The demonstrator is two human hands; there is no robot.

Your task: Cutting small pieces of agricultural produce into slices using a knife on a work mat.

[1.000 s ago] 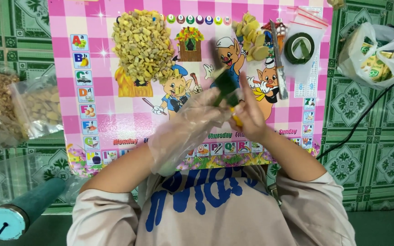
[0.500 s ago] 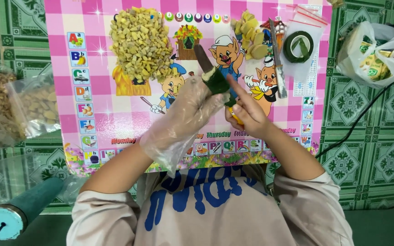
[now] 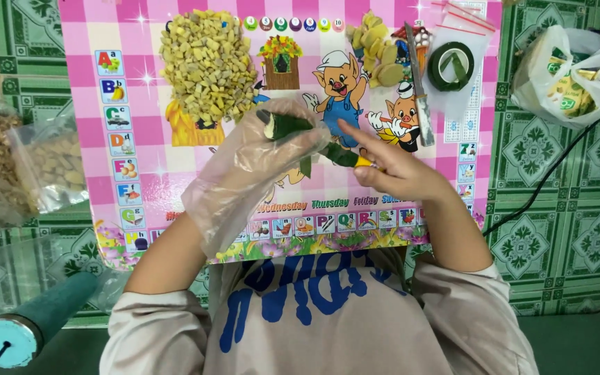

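Near the middle of the frame, the left hand [image 3: 272, 149], covered by a loose clear plastic glove, has its grip clenched around a folded dark green leaf wrap [image 3: 287, 126], whose blunt end pokes out above the gloved fingers. The bare right hand [image 3: 390, 172] pinches a small yellow-handled tool [image 3: 355, 160] with a green-smeared tip, held against the lower edge of the same leaf, index finger stretched toward it. As a judgement, this one wrap looks folded but not yet finished: its tail end still sits under the tool, and no finished wraps lie anywhere on the pink checked cartoon alphabet mat [image 3: 140, 180] that covers the work area. Plenty of supply remains. Counted: one large heap of chopped pale yellow-brown nut pieces [image 3: 208, 66] at the upper left of the mat; one smaller cluster of pale round slices [image 3: 376, 48] at the upper middle, too bunched to count singly; one long-bladed knife [image 3: 418, 83] just beside them; one roll of dark green tape [image 3: 451, 66] at the upper right; one white plastic bag of small packets [image 3: 569, 76] at the far right on the green patterned tile floor [image 3: 578, 236]; two clear bags of brownish material [image 3: 15, 160] at the left edge; and one teal cylinder [image 3: 29, 323] at the lower left.
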